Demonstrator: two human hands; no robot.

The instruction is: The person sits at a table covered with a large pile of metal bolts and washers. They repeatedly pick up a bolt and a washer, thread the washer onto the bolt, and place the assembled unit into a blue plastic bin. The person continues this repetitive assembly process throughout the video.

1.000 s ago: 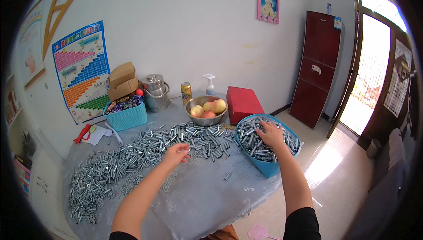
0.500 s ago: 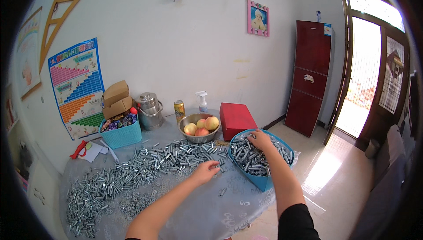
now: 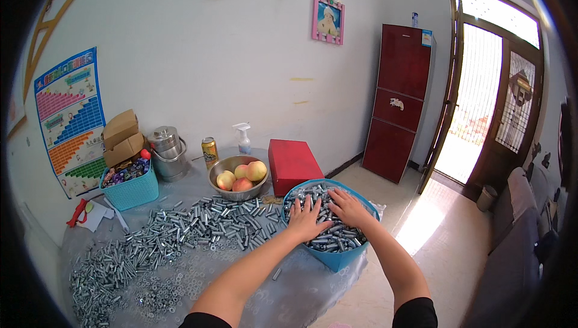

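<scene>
A blue tub stands at the table's right edge, heaped with short silver metal cylinders that look like sleeves or bolts. My left hand lies on the left part of the heap, fingers spread and palm down. Close beside it, my right hand rests on the heap's far right part with its fingers stretched out. Neither hand is closed round a piece. More of the same silver pieces spread in a wide band over the table, left of the tub.
Small washers or nuts lie at the near left. Behind the tub are a red box, a metal bowl of peaches, a spray bottle and a can. A turquoise basket and a metal pail stand farther left.
My left hand has moved right, from above the table onto the heap in the tub. My right hand has flattened out on the pieces. The whole view has shifted to the right.
</scene>
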